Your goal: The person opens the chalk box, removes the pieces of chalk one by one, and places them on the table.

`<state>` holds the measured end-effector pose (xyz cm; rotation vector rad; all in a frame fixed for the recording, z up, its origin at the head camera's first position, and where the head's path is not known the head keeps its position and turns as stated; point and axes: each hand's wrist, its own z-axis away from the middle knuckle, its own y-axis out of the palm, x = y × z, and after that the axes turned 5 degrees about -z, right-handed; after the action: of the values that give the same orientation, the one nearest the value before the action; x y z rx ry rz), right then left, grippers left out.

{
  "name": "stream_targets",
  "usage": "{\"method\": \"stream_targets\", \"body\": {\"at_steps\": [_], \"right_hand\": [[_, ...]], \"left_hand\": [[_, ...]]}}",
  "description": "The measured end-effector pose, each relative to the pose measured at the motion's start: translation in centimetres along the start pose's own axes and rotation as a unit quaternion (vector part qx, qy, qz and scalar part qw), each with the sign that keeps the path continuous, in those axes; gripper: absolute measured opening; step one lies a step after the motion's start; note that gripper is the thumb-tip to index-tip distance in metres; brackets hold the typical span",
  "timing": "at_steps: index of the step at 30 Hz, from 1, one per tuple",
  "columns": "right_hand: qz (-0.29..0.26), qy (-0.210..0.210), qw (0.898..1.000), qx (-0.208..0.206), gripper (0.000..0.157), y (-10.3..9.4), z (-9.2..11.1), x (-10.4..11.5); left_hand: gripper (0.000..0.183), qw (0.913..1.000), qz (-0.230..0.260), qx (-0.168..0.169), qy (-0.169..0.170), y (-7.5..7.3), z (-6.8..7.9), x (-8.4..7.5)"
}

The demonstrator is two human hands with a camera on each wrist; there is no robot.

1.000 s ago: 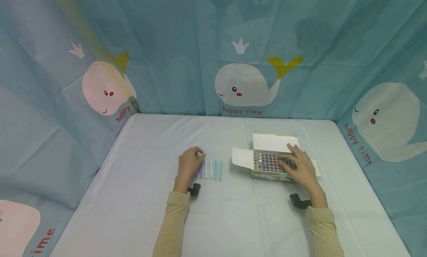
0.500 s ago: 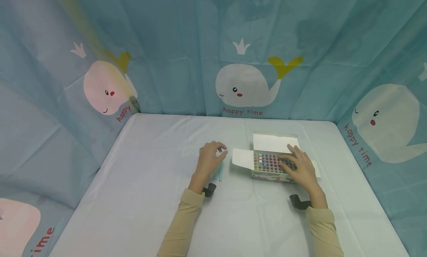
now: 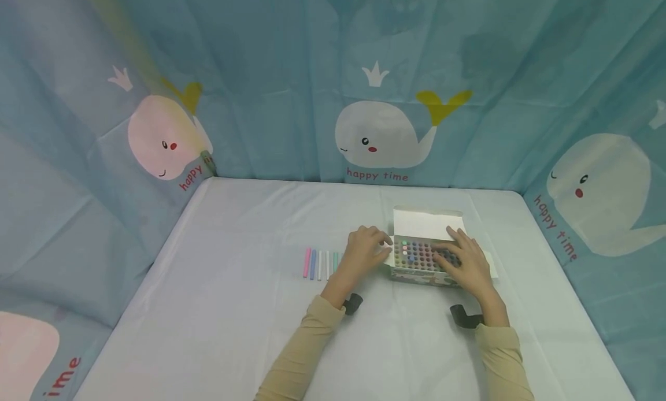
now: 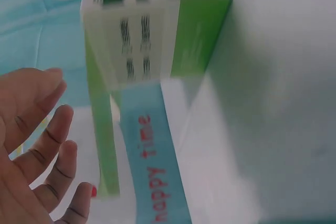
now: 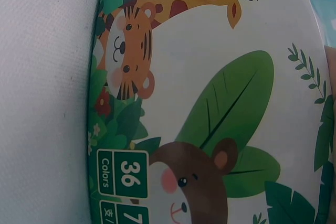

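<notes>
My left hand (image 3: 364,253) is at the left end of an open cardboard box (image 3: 424,277), overlapping its left flap. In the left wrist view, the loosely curved fingers (image 4: 63,121) hold nothing and lie beside the box. My right hand (image 3: 468,265) rests over the right part of the box, fingers spread toward the raised lid flap (image 3: 421,223). Rows of small round holes fill the box top, several with coloured stick ends. On the table lie chalk-like sticks: pink (image 3: 307,263), blue (image 3: 313,264), white (image 3: 319,266) and teal (image 3: 335,259). My left hand covers part of that row.
A white cloth covers the table (image 3: 218,308). Behind and at both sides hang blue curtains (image 3: 270,100) with printed whales. The box front (image 5: 236,66) carries cartoon animals and "36 Colors". A black wrist mount (image 3: 354,304) sits under the left wrist.
My left hand has moved right, from the left end of the stick row to the box's left flap, uncovering the pink and blue sticks. My right hand has stayed over the box.
</notes>
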<state>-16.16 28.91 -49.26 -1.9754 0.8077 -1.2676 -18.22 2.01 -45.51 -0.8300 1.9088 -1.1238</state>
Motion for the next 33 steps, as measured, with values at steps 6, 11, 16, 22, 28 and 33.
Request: {"method": "stream_targets", "body": {"at_steps": [6, 11, 16, 22, 28, 33], "right_hand": [[0.004, 0.004, 1.000, -0.005, 0.031, 0.0, 0.0, 0.2], [0.013, 0.007, 1.000, -0.006, 0.031, 0.1, 0.0, 0.2], [0.011, 0.003, 1.000, -0.007, 0.031, 0.1, 0.0, 0.2], [0.004, 0.001, 1.000, -0.007, 0.031, 0.0, 0.0, 0.2], [0.007, 0.006, 1.000, -0.004, 0.032, 0.0, 0.0, 0.3], [0.007, 0.005, 1.000, -0.005, 0.032, 0.0, 0.0, 0.2]], "left_hand": [[0.015, 0.9990, -0.016, 0.034, 0.026, 0.8, -0.2, -2.4], [0.019, 0.9975, -0.035, 0.046, 0.040, 1.7, -0.3, -3.4], [0.023, 0.9961, -0.044, 0.063, 0.043, 2.0, -0.4, -3.8], [0.019, 0.9969, -0.034, 0.064, 0.030, 1.9, -0.5, -4.1], [0.018, 0.9978, -0.018, 0.060, 0.020, 1.8, -0.4, -4.1], [0.019, 0.9984, 0.007, 0.053, 0.018, 1.8, -0.3, -4.1]]}}
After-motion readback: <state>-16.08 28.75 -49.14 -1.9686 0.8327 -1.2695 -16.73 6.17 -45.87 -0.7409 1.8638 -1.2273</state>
